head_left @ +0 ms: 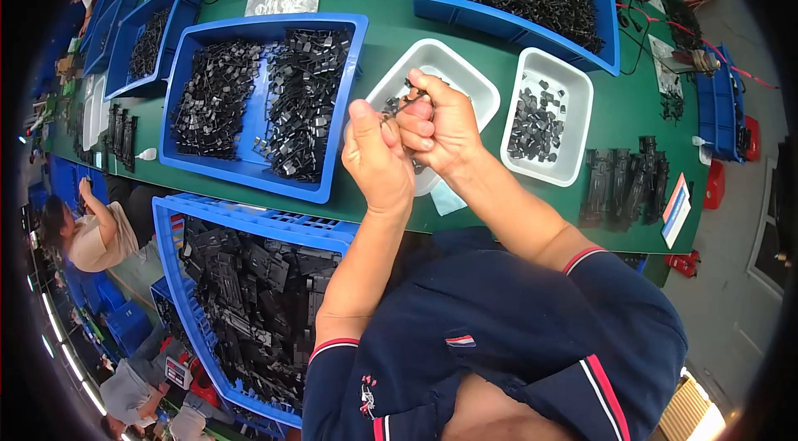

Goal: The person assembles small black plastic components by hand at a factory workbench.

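Both my hands are raised close together over a white tray (480,93). My left hand (381,162) is closed, its thumb up and its fingers curled around something dark that mostly stays hidden. Fingers bent, my right hand (445,121) pinches a small black plastic part (407,98) between thumb and forefinger, right at the left hand's fingertips. The part's exact shape is too small to make out. To the right, a second white tray (584,113) holds small black pieces. At the left, a blue bin (249,113) contains two heaps of small black parts.
A large blue bin (507,24) full of black parts stands at the back. Below the green table's (378,50) edge, a blue crate (179,275) holds flat black plastic pieces. Black assemblies (623,183) lie at the right beside a standing card (677,212). Other people work at the far left.
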Demonstrator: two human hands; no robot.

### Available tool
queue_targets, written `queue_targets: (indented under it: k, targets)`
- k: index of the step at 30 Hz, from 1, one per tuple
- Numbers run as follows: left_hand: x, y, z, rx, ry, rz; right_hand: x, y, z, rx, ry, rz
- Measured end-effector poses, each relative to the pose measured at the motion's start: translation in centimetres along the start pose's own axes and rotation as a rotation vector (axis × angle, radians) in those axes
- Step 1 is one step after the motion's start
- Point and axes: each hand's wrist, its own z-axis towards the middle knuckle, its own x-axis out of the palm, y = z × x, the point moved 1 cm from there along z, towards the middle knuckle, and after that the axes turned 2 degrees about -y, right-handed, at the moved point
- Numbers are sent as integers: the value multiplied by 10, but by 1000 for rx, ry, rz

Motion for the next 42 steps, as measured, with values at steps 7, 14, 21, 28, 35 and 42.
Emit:
queue_targets:
  k: [7, 14, 21, 28, 35, 42]
  targets:
    - [-6, -15, 8, 155, 74, 243, -2, 43, 35, -343, 30, -153]
    - [-15, 11, 12, -19, 267, 775, -11, 15, 23, -502, -138, -845]
    - [-22, 21, 20, 41, 425, 884, -13, 14, 17, -440, 12, -1038]
    - [-9, 26, 9, 295, 414, 780, -18, 13, 17, -241, -27, -692]
    - [-13, 30, 11, 734, 324, 917, -10, 1, 25, -271, -201, -417]
    - [-10, 35, 5, 828, 392, 907, -19, 10, 28, -317, -172, -347]
